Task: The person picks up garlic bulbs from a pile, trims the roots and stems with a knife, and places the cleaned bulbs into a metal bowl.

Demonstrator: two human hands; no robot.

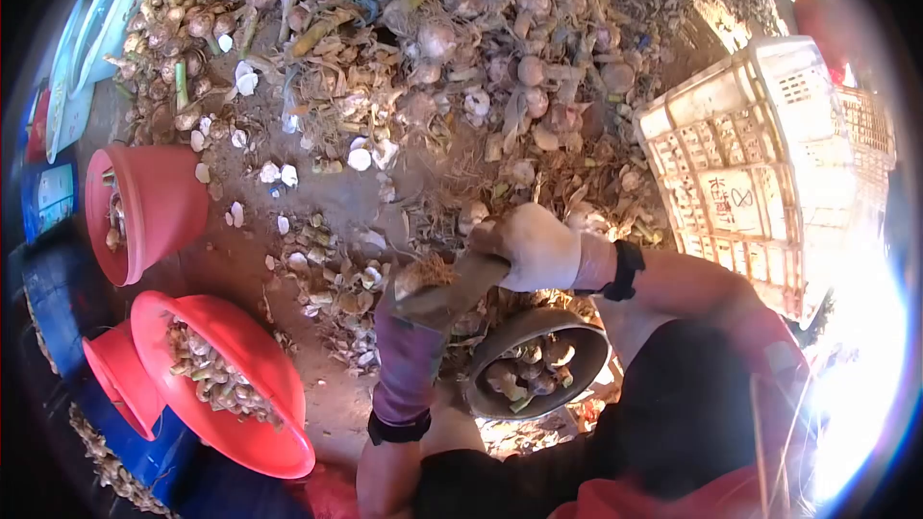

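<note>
Right hand [540,248] closed, apparently on flat brown piece [457,293]; left hand's [411,338] grip unclear. Bulb [543,384] handling seems underway; next move calls for steady wrists.

The round plastic basin [264,356] is bright coral red, and the round plastic bucket [171,202] is a duller salmon pink. The slatted plastic crate [726,192] is cream with an open grid pattern and dark markings. The round dry bulbs [437,40] are beige and brown. The round bowl [478,375] is grey-brown, the wide plastic tub [113,14] pale turquoise, and both fabric wristbands [627,271] black.
</note>
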